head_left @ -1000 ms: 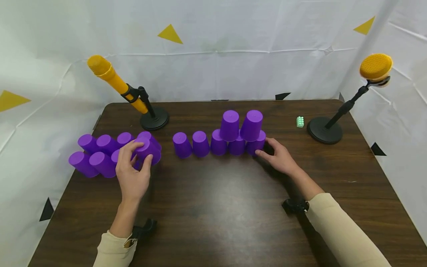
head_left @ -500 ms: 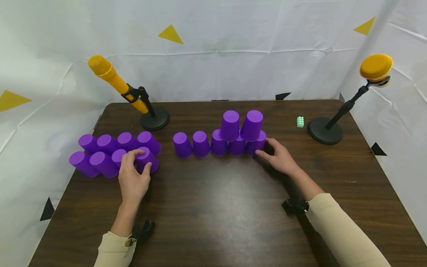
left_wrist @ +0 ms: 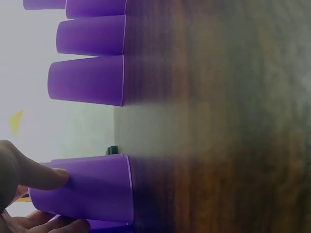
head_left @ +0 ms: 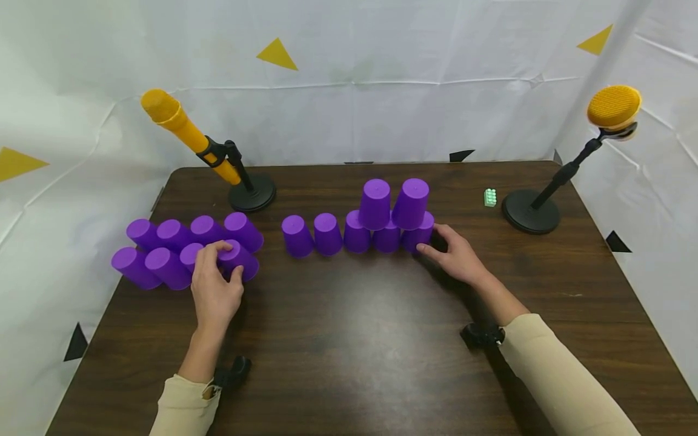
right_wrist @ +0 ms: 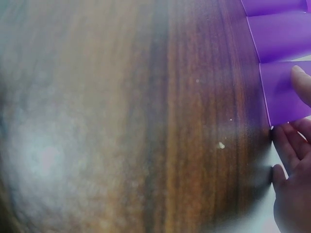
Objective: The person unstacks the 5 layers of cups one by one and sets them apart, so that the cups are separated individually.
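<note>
My left hand (head_left: pixel 215 290) grips a purple cup (head_left: pixel 240 260) upside down, the front right one of a two-row group of cups (head_left: pixel 173 235) at the left. In the left wrist view, my thumb lies along that cup's side (left_wrist: pixel 99 189) and its rim is right at the table. To the right, a line of upturned purple cups (head_left: pixel 328 235) carries two more on top, an upper left cup (head_left: pixel 375 204) and an upper right cup (head_left: pixel 411 204). My right hand (head_left: pixel 457 257) holds the line's rightmost bottom cup (right_wrist: pixel 284 92) between thumb and fingers.
A yellow microphone (head_left: pixel 188 133) on a black stand is behind the left group. Another yellow microphone (head_left: pixel 614 108) stands at the back right, beside a small green toy brick (head_left: pixel 490 197). White sheeting (head_left: pixel 354 115) hangs behind the brown table (head_left: pixel 349 339).
My left hand has lowered its cup onto the front right end of the left group and keeps its grip. The right hand and the stacked cups have not moved.
</note>
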The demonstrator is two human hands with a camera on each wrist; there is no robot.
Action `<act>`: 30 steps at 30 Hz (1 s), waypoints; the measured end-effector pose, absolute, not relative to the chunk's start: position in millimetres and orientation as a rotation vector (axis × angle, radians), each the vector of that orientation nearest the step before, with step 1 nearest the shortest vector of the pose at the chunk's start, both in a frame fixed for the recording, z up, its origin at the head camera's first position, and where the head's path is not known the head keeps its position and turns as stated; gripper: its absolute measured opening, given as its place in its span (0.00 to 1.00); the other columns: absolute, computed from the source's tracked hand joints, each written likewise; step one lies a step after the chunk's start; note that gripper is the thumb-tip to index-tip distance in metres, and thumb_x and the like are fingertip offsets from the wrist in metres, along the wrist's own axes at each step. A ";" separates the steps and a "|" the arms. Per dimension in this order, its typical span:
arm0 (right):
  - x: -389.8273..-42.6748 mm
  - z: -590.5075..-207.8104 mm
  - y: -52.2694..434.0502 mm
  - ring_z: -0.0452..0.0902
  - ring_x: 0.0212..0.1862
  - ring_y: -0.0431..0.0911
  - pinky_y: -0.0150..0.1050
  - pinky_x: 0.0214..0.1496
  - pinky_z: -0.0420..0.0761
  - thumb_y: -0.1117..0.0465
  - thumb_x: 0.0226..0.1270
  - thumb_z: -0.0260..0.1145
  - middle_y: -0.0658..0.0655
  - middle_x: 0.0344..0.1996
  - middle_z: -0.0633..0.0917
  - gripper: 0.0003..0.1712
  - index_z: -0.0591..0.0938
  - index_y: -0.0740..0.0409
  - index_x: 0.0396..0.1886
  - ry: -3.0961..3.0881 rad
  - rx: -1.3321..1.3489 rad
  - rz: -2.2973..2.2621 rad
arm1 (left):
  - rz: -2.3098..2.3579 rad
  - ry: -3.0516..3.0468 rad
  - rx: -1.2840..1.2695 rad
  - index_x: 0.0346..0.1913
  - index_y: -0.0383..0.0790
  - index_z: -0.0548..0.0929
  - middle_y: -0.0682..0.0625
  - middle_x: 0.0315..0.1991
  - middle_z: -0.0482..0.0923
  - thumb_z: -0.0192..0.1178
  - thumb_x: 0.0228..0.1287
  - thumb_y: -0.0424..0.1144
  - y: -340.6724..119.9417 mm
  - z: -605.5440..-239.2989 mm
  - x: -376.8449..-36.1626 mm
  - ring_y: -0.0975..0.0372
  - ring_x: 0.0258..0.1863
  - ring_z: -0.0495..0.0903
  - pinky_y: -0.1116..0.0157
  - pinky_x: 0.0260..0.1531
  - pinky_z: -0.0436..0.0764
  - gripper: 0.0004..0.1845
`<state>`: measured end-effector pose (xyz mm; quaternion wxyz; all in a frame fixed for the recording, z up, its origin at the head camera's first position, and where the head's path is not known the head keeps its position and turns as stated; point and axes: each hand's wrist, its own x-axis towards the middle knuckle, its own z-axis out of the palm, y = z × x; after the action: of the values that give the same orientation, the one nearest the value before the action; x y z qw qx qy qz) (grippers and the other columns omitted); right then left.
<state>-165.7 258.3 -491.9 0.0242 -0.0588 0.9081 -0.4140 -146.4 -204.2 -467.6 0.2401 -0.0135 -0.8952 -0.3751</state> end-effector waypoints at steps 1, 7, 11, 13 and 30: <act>-165.7 -491.7 258.3 0.65 0.67 0.61 0.60 0.70 0.58 0.50 0.68 0.67 0.67 0.63 0.73 0.36 0.69 0.64 0.69 2.811 -0.180 -1.281 | -1.022 -2.448 -0.040 0.50 0.38 0.77 0.41 0.49 0.75 0.70 0.49 0.20 -204.2 -466.5 -146.5 0.51 0.45 0.74 0.54 0.42 0.73 0.25; -165.7 -490.8 257.5 0.64 0.68 0.61 0.60 0.70 0.58 0.51 0.68 0.67 0.67 0.64 0.73 0.36 0.68 0.64 0.69 2.809 -0.176 -1.275 | -0.989 -2.401 -0.067 0.50 0.38 0.78 0.41 0.51 0.76 0.71 0.47 0.20 -201.8 -451.9 -144.9 0.50 0.51 0.75 0.51 0.44 0.78 0.26; -166.1 -491.3 257.7 0.64 0.68 0.61 0.59 0.70 0.58 0.51 0.68 0.67 0.67 0.63 0.73 0.35 0.69 0.64 0.68 2.808 -0.181 -1.275 | -0.949 -2.339 -0.142 0.49 0.37 0.78 0.43 0.55 0.75 0.70 0.49 0.22 -192.5 -434.8 -143.5 0.52 0.56 0.74 0.49 0.48 0.78 0.23; -166.1 -491.6 258.0 0.64 0.68 0.61 0.60 0.70 0.58 0.51 0.68 0.67 0.67 0.63 0.73 0.36 0.68 0.65 0.68 2.808 -0.184 -1.276 | -0.924 -2.298 -0.207 0.48 0.36 0.79 0.43 0.57 0.75 0.69 0.51 0.24 -183.5 -426.1 -143.3 0.51 0.57 0.74 0.50 0.47 0.78 0.20; -166.0 -492.0 257.3 0.65 0.67 0.61 0.60 0.70 0.58 0.52 0.68 0.67 0.68 0.61 0.74 0.34 0.70 0.65 0.67 2.826 -0.194 -1.293 | -1.258 -2.285 -0.721 0.61 0.43 0.75 0.48 0.62 0.71 0.70 0.57 0.34 -30.6 -411.6 -175.0 0.55 0.57 0.74 0.56 0.45 0.78 0.28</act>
<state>-166.0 257.3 -492.0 0.0141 -0.0625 0.9075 -0.4152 -175.0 -30.6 -411.6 0.2158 -0.2602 -0.8245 -0.4538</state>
